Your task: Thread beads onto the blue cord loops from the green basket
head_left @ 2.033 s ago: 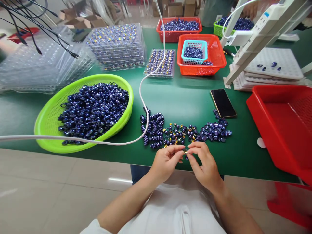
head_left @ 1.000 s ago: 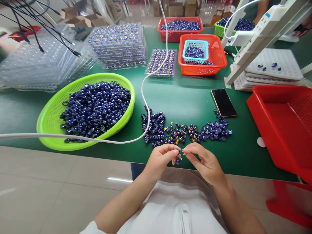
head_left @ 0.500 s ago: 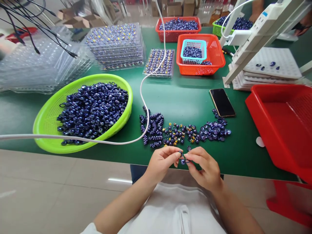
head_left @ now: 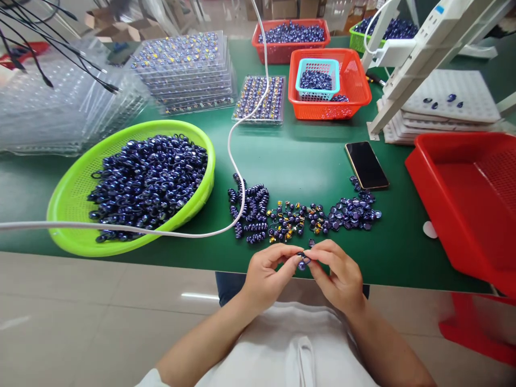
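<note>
Close to the table's front edge, my left hand [head_left: 274, 270] and my right hand [head_left: 337, 273] meet with fingertips pinched together. Between them is a small dark beaded loop [head_left: 302, 265], its shiny blue-violet bead hanging below the fingers. Parts of the loop are hidden by my fingertips. Just beyond my hands lies a single dark faceted piece [head_left: 312, 243]. Farther out are piles of dark coiled pieces [head_left: 255, 207], beads with gold-coloured bits [head_left: 287, 221] and flat dark faceted pieces [head_left: 350, 214].
A lime-green basket [head_left: 64, 204] of dark beaded loops stands left, crossed by a white cable [head_left: 201, 235]. A phone [head_left: 366, 165] and red tub [head_left: 455, 215] are right. Behind are stacked clear trays [head_left: 189, 75], an orange basket [head_left: 355, 80] and a white post [head_left: 407, 70].
My fingers have shifted slightly around the beaded loop; its open curve shows more clearly above the bead. The whole view has moved a little. Both hands keep their pinch.
</note>
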